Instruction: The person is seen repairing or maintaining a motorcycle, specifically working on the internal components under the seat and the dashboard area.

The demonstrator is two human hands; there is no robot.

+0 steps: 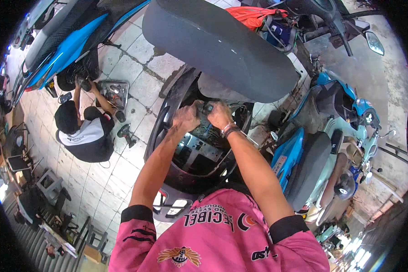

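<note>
Both hands reach into the opened rear body of a black scooter, under its raised dark grey seat. My left hand is closed, its fingertips over the opening and whatever they grip hidden. Beside it, my right hand curls its fingers round a small dark part whose kind I cannot make out. Thin wires run just below the hands. Nearer to me, a silvery metal plate lies in the opening.
On the left, a co-worker crouches at a blue scooter, beside a tool tray and a cordless drill on the tiles. Several parked scooters, one with a blue side panel, crowd the right. An orange cloth lies beyond the seat.
</note>
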